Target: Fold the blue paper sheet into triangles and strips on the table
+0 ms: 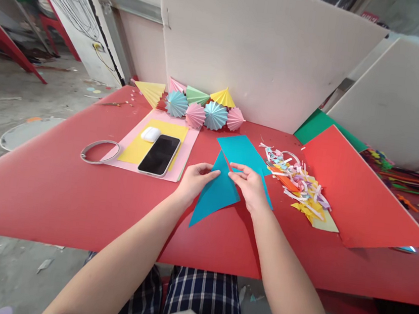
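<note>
A folded sheet of blue paper (217, 196) with a pointed top is held up over the table between my two hands. My left hand (195, 179) pinches its left edge between thumb and fingers. On the opposite edge, my right hand (249, 183) grips it the same way. Just behind lies another piece of blue paper (243, 148), flat on the red table (118, 212). Part of that piece is covered by my right hand and the held sheet.
Pleated paper fans (215, 115) in several colours stand at the back. A phone (159, 155) and a white earbud case (150, 134) rest on yellow and pink paper; a ring-shaped band (100, 152) lies left. Paper scraps (305, 184) and a red board (361, 196) are right.
</note>
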The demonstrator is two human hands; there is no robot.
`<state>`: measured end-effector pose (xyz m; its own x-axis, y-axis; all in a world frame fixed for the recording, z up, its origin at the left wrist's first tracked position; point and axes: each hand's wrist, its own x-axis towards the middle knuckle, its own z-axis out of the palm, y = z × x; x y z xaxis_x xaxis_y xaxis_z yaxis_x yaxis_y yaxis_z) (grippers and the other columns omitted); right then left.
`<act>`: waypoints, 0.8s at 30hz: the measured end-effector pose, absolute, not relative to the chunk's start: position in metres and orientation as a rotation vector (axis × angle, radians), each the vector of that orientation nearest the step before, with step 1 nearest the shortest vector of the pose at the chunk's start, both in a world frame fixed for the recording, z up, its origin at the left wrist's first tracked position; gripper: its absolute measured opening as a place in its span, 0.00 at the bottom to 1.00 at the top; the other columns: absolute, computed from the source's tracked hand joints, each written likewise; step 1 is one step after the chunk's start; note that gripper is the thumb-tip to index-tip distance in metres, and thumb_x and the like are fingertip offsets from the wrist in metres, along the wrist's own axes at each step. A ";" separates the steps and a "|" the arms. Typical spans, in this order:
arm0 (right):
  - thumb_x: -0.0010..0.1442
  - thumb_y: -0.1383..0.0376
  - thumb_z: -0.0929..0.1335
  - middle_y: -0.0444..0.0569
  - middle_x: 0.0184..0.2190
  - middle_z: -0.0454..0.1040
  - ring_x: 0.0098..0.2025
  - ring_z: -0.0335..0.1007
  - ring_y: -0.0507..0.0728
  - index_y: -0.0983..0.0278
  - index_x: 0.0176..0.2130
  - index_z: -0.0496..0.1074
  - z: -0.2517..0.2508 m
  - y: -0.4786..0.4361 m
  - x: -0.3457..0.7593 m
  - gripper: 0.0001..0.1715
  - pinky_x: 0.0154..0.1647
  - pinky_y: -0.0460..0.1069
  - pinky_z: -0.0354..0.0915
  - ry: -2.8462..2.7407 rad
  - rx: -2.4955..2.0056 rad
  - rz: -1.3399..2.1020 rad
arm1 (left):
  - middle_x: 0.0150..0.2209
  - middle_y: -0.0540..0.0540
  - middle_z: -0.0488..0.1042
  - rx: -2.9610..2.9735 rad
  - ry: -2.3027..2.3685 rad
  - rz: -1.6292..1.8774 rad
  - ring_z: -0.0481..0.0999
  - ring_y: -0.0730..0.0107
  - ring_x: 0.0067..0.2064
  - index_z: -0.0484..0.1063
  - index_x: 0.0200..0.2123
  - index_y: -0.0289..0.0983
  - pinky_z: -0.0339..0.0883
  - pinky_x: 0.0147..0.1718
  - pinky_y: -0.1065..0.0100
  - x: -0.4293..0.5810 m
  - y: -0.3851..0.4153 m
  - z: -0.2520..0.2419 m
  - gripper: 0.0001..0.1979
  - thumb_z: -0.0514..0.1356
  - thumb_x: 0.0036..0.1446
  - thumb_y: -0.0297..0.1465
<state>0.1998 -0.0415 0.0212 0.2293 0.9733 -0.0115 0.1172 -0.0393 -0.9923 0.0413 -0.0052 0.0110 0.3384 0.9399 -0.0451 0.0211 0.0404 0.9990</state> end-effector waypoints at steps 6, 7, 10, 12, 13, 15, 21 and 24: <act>0.49 0.54 0.69 0.45 0.29 0.75 0.33 0.68 0.55 0.61 0.29 0.74 0.026 -0.046 0.200 0.12 0.35 0.49 0.62 -1.316 -1.460 0.909 | 0.26 0.48 0.72 1.216 0.854 0.953 0.69 0.73 0.26 0.73 0.28 0.35 0.62 0.24 0.71 0.043 -0.011 0.018 0.15 0.65 0.43 0.41; 0.49 0.54 0.68 0.45 0.29 0.75 0.33 0.68 0.55 0.61 0.29 0.74 0.026 -0.047 0.199 0.12 0.35 0.49 0.62 -1.351 -1.454 0.923 | 0.26 0.49 0.71 1.193 0.845 0.979 0.69 0.73 0.26 0.72 0.28 0.35 0.62 0.24 0.71 0.044 -0.011 0.019 0.14 0.65 0.43 0.41; 0.50 0.55 0.68 0.45 0.29 0.74 0.32 0.68 0.55 0.61 0.29 0.73 0.027 -0.049 0.197 0.11 0.34 0.49 0.62 -1.419 -1.438 0.951 | 0.23 0.50 0.69 1.160 0.860 1.056 0.67 0.74 0.25 0.72 0.25 0.35 0.60 0.24 0.73 0.044 -0.010 0.021 0.14 0.65 0.43 0.40; 0.50 0.56 0.68 0.45 0.28 0.74 0.32 0.67 0.54 0.61 0.28 0.73 0.028 -0.049 0.196 0.11 0.33 0.49 0.61 -1.450 -1.438 0.950 | 0.22 0.51 0.68 1.151 0.855 1.089 0.66 0.75 0.24 0.72 0.24 0.35 0.59 0.24 0.73 0.043 -0.010 0.021 0.13 0.65 0.44 0.40; 0.50 0.56 0.68 0.44 0.27 0.74 0.31 0.67 0.54 0.61 0.28 0.72 0.028 -0.050 0.196 0.10 0.32 0.49 0.61 -1.461 -1.443 0.946 | 0.21 0.51 0.68 1.148 0.845 1.101 0.65 0.76 0.24 0.72 0.23 0.35 0.58 0.23 0.73 0.043 -0.009 0.021 0.12 0.64 0.45 0.39; 0.50 0.56 0.68 0.44 0.27 0.73 0.30 0.66 0.54 0.61 0.28 0.72 0.029 -0.050 0.197 0.10 0.32 0.49 0.61 -1.479 -1.453 0.938 | 0.21 0.52 0.67 1.135 0.825 1.130 0.64 0.76 0.23 0.72 0.24 0.36 0.58 0.24 0.73 0.042 -0.008 0.021 0.11 0.64 0.47 0.38; 0.50 0.56 0.68 0.44 0.27 0.73 0.31 0.66 0.53 0.61 0.28 0.72 0.030 -0.051 0.198 0.10 0.33 0.49 0.61 -1.466 -1.444 0.976 | 0.24 0.49 0.72 1.121 0.918 1.230 0.68 0.73 0.28 0.75 0.26 0.36 0.61 0.27 0.73 0.040 -0.007 0.021 0.11 0.63 0.48 0.38; 0.50 0.56 0.68 0.44 0.27 0.73 0.31 0.66 0.54 0.61 0.28 0.72 0.029 -0.051 0.199 0.11 0.33 0.49 0.61 -1.439 -1.438 1.022 | 0.27 0.48 0.73 1.077 0.957 1.280 0.70 0.71 0.30 0.76 0.28 0.36 0.62 0.30 0.71 0.038 -0.005 0.021 0.11 0.63 0.48 0.39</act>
